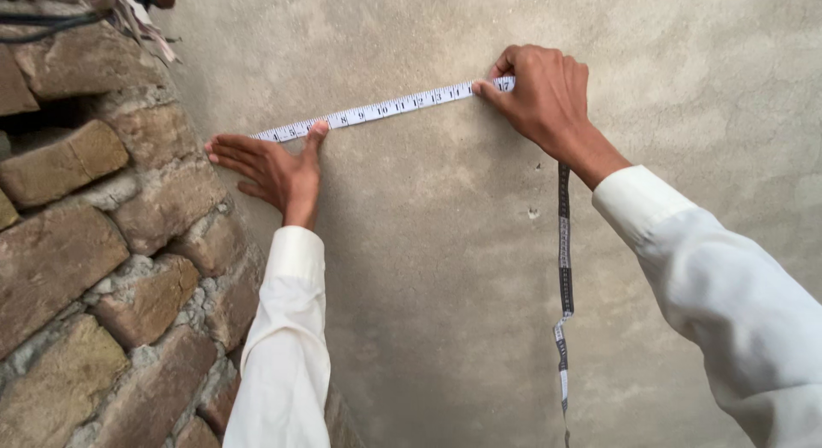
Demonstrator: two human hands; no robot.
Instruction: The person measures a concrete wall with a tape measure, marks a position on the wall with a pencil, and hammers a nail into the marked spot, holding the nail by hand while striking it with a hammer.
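Two hands pin one tape measure point(385, 108) flat to a plastered wall point(668, 54). Far left, a rough brick wall point(103, 242) w/ crumbly mortar meets the plaster at a corner, just beside the left hand point(272, 170). That hand lies open, fingers spread flat toward the bricks, thumb pressing the tape's start end down (pressing, not pinching). From the thumb the white tape runs up and rightward, taut, to the right hand point(544, 92), whose curled fingertips hold it against the plaster; whether thumb and finger actually nip the tape I cannot tell. Below the right wrist the leftover tape hangs loose, dark side out, nearly to the frame's bottom.

Risks, as I judge them: the left thumb's hold is friction only, so a bit more pull from the right side could slide the start end off the corner. Loose tail may swing and tug the right hold.

Room: left hand is boxed in by the brick edge, no slack that way. Right of the right hand, bare plaster, plenty of free wall; same below the tape btw the sleeves point(287, 354).
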